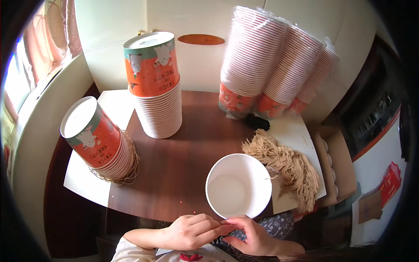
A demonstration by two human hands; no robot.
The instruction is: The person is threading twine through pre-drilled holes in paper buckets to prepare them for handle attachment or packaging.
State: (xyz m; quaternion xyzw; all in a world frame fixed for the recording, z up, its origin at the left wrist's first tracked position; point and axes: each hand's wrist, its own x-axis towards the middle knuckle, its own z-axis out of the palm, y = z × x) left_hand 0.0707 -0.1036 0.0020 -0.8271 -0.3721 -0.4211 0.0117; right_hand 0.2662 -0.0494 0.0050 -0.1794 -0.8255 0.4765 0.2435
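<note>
In front of me at the table's near edge stands a white paper bucket [231,194], its mouth facing up. A short bit of twine [271,177] pokes through its right wall near the rim. My left hand [192,231] and my right hand [249,238] meet just below the bucket, close to my body. Both have their fingers drawn together, fingertips touching. Whatever lies between them is too small or hidden to make out. A loose bundle of tan twine [286,166] lies right of the bucket.
Upside-down stacks of orange printed buckets stand at the left [98,139] and back left [155,87]. Loops of thin cord [135,163] circle the left stack's base. Plastic-wrapped bucket stacks [253,56] rise at the back right. A cardboard box [342,161] sits beyond the table's right edge.
</note>
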